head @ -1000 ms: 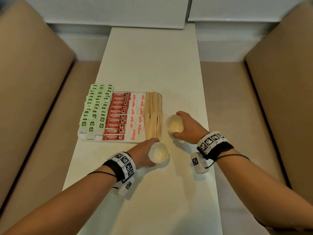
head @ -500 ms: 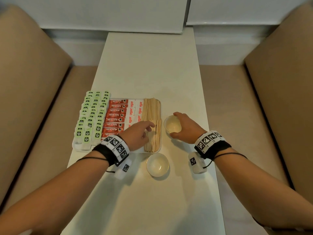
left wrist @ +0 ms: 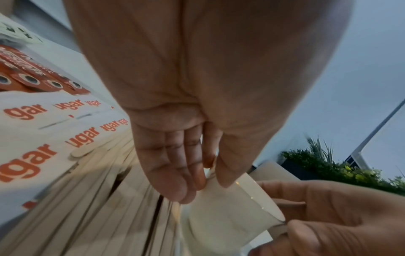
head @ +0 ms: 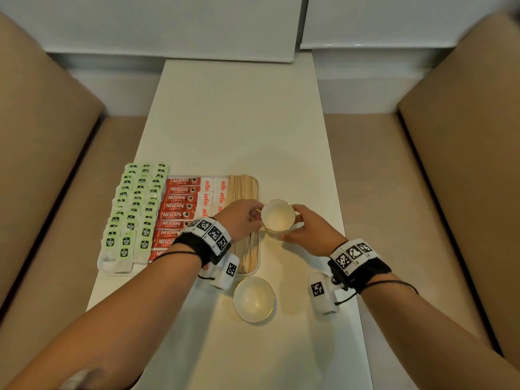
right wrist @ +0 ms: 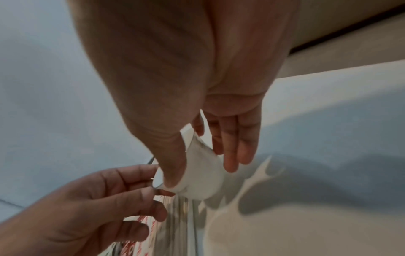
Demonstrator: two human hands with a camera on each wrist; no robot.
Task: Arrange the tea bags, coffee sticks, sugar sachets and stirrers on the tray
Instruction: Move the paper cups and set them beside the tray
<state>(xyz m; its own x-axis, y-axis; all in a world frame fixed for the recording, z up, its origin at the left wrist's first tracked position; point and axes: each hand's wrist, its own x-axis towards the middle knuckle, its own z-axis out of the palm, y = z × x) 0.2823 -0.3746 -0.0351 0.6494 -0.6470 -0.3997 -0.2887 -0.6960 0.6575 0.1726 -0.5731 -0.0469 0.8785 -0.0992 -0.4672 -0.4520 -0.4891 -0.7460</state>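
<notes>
At the right edge of the white rectangular tray [head: 254, 273], both hands hold one small white ceramic cup [head: 278, 215] clear of the white worktop [head: 239, 122]. The right hand [head: 315, 235] grips its rim and side between thumb and fingers; the left hand [head: 242, 220] pinches its near side. On the tray lie green-labelled tea bags [head: 135, 209], red coffee sticks [head: 177, 206], white sugar sachets [head: 213, 192] and wooden stirrers [head: 243, 184], in columns from left to right. A second white cup [head: 253, 299] stands on the worktop just beside the tray's near right corner.
</notes>
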